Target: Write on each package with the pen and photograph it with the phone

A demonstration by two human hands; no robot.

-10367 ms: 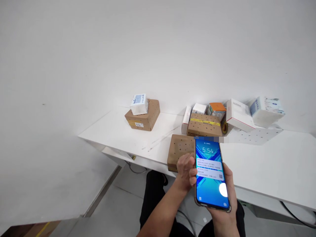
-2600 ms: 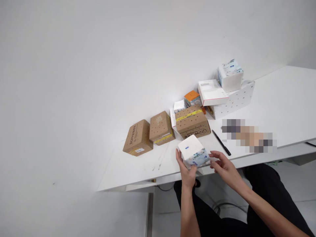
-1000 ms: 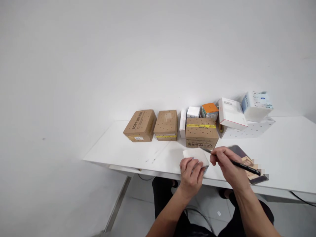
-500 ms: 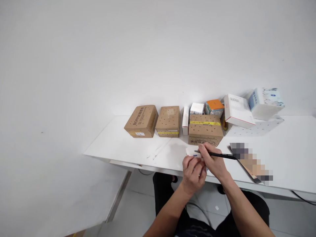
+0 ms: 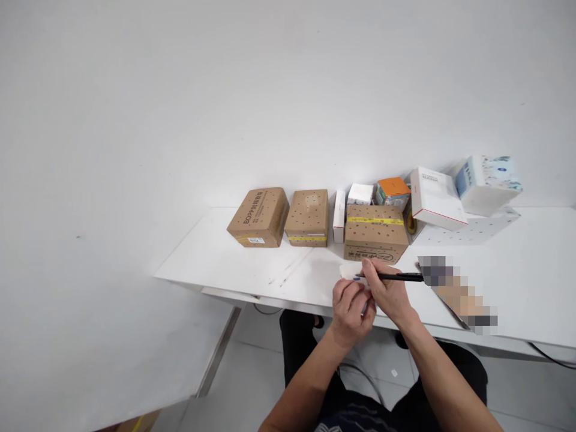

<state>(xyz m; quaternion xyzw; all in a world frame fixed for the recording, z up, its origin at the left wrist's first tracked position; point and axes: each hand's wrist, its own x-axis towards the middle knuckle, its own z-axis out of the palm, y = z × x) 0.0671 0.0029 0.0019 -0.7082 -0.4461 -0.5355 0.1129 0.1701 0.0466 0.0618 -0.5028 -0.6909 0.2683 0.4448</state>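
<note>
My left hand (image 5: 351, 312) grips a small white tissue pack (image 5: 348, 271) lying at the near edge of the white table (image 5: 225, 264); the pack is mostly hidden behind both hands. My right hand (image 5: 390, 292) holds a black pen (image 5: 396, 276), its tip resting on the pack's top face. Just behind the pack stands a brown perforated carton with yellow tape (image 5: 375, 233).
Two more brown cartons (image 5: 260, 216) (image 5: 308, 217) stand in a row to the left. Small white and orange boxes (image 5: 392, 192), a white box (image 5: 435, 198) and a tissue pack (image 5: 488, 183) crowd the back right. A blurred flat item (image 5: 459, 294) lies right of my hands.
Since a second ago my right hand has swung the pen over so its tip rests on the white pack. My left hand stays on the pack.
</note>
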